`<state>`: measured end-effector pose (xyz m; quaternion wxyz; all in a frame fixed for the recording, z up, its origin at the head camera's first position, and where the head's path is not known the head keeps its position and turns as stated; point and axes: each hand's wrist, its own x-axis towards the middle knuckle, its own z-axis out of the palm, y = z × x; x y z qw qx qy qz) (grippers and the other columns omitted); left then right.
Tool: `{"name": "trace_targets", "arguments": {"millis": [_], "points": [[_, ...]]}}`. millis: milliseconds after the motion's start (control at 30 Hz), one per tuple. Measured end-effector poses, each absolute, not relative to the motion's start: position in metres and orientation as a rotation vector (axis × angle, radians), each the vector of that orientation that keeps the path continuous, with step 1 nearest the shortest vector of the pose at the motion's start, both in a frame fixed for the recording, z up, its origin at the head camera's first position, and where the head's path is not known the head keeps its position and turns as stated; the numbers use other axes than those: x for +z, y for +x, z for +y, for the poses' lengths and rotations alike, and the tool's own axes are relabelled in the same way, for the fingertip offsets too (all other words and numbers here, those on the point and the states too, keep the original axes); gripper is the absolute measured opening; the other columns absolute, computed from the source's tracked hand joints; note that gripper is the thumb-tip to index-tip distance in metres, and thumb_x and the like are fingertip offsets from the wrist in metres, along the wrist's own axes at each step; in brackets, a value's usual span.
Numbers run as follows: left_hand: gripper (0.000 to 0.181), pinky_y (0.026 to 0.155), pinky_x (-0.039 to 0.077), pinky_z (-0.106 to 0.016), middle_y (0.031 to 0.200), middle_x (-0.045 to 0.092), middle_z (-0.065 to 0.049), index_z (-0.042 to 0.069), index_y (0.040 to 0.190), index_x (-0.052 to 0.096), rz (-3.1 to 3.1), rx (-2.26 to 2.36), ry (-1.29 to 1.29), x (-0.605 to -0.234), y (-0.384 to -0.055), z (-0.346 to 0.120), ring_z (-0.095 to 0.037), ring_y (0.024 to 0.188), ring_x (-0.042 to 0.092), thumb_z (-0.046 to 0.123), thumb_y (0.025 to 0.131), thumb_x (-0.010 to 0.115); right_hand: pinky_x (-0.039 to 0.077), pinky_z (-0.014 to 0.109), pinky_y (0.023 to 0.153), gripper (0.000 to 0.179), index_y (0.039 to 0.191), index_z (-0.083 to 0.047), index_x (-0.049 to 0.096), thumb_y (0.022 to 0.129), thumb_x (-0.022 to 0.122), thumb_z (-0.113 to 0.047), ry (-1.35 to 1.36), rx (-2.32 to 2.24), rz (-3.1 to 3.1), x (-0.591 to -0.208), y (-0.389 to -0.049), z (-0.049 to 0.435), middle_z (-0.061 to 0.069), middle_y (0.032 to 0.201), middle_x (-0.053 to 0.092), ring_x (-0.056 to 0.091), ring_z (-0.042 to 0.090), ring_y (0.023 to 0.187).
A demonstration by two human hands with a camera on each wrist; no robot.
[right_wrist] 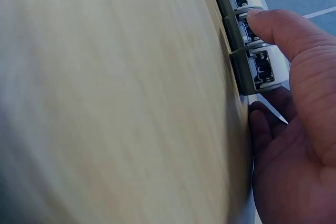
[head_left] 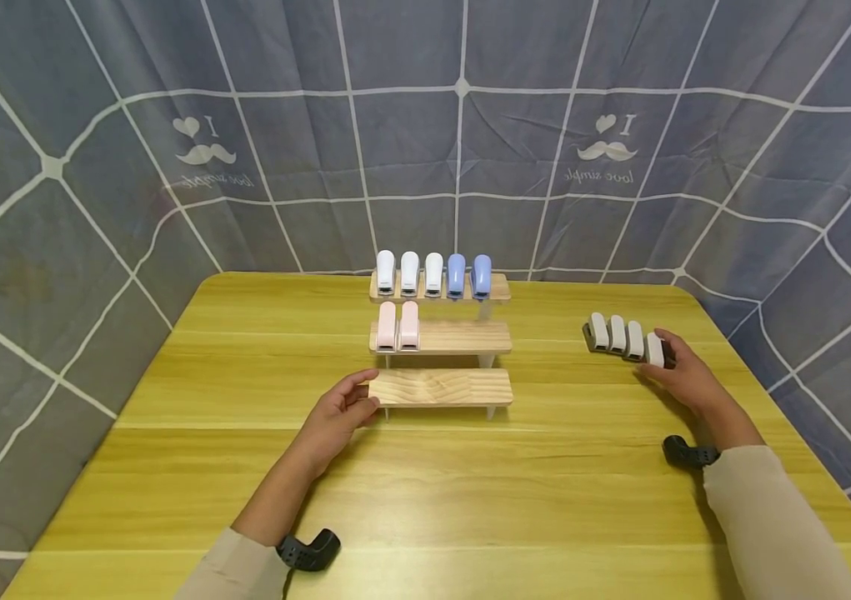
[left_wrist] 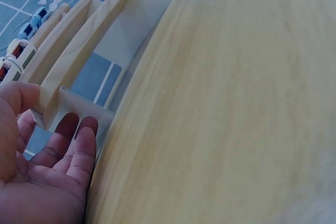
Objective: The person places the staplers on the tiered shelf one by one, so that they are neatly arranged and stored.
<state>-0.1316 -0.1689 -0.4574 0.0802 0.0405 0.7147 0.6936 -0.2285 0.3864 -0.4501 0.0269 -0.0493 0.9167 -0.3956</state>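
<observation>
My left hand (head_left: 338,410) grips the left end of the lowest board of a three-step wooden display rack (head_left: 442,387). In the left wrist view its thumb lies against the board's end, the other fingers below by the clear support (left_wrist: 79,103). At the right, my right hand (head_left: 688,375) surrounds the end white stapler (head_left: 653,350) of a short row, thumb in front and fingers behind. In the right wrist view this stapler (right_wrist: 265,69) shows its metal front and dark grey base; the thumb overlaps its neighbour, and firm contact is not plain.
More white staplers (head_left: 616,333) stand in that row. The rack's top step bears three white staplers (head_left: 410,271) and two blue ones (head_left: 457,275); two pink staplers (head_left: 387,325) sit on the middle step. A grey checked curtain (head_left: 410,142) hangs around the wooden table (head_left: 508,508).
</observation>
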Motion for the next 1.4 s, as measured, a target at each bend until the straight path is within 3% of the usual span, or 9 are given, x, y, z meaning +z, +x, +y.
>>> {"name": "trace_targets", "arguments": {"millis": [267,833,900,967,1067,1167,1400], "points": [[0.047,0.092,0.054,-0.035,0.120,0.055,-0.017,0.007,0.145,0.047,2.137,2.077,0.110,-0.457,-0.132,-0.169,-0.025,0.105,0.058,0.004,0.099,0.058,0.037,0.004,0.081,0.087,0.157,0.004,0.007,0.098,0.066,-0.022,-0.198,-1.158,2.848,-0.451,-0.223,0.392,0.039,0.145,0.032,0.036,0.053,0.131],[0.048,0.093,0.054,-0.033,0.120,0.055,-0.017,0.006,0.146,0.047,2.152,2.066,0.125,-0.459,-0.134,-0.170,-0.026,0.105,0.057,0.006,0.099,0.058,0.037,0.003,0.077,0.078,0.153,0.007,0.017,0.098,0.066,-0.019,-0.218,-1.191,2.887,-0.451,-0.216,0.390,0.038,0.138,0.040,0.043,0.052,0.125],[0.048,0.093,0.054,-0.033,0.120,0.055,-0.017,0.006,0.146,0.046,2.154,2.066,0.126,-0.459,-0.134,-0.170,-0.025,0.106,0.057,0.006,0.099,0.058,0.043,0.014,0.088,0.079,0.154,0.006,0.016,0.098,0.066,-0.020,-0.211,-1.176,2.889,-0.450,-0.216,0.389,0.037,0.138,0.041,0.043,0.052,0.126],[0.048,0.093,0.054,-0.033,0.120,0.055,-0.018,0.006,0.146,0.046,2.155,2.061,0.123,-0.459,-0.134,-0.170,-0.026,0.106,0.058,0.005,0.099,0.058,0.046,0.034,0.099,0.081,0.154,0.006,0.015,0.098,0.065,-0.023,-0.198,-1.152,2.893,-0.449,-0.216,0.389,0.037,0.139,0.040,0.041,0.053,0.127],[0.048,0.094,0.053,-0.035,0.121,0.056,-0.018,0.006,0.146,0.046,2.156,2.058,0.118,-0.459,-0.134,-0.170,-0.026,0.106,0.058,0.005,0.099,0.058,0.036,0.065,0.102,0.082,0.155,0.006,0.014,0.098,0.065,-0.026,-0.175,-1.139,2.888,-0.449,-0.215,0.389,0.037,0.140,0.037,0.037,0.056,0.129],[0.048,0.094,0.054,-0.035,0.121,0.056,-0.018,0.006,0.146,0.047,2.153,2.058,0.116,-0.458,-0.133,-0.169,-0.025,0.106,0.058,0.005,0.099,0.058,0.031,0.070,0.103,0.084,0.155,0.006,0.014,0.098,0.065,-0.030,-0.145,-1.147,2.886,-0.448,-0.213,0.388,0.037,0.140,0.036,0.034,0.058,0.130],[0.049,0.093,0.054,-0.034,0.120,0.055,-0.018,0.006,0.146,0.046,2.143,2.073,0.125,-0.457,-0.132,-0.170,-0.025,0.106,0.057,0.005,0.099,0.058,0.032,0.070,0.100,0.087,0.155,0.004,0.017,0.096,0.067,-0.036,-0.122,-1.146,2.949,-0.441,-0.206,0.384,0.034,0.136,0.041,0.035,0.056,0.129]]}}
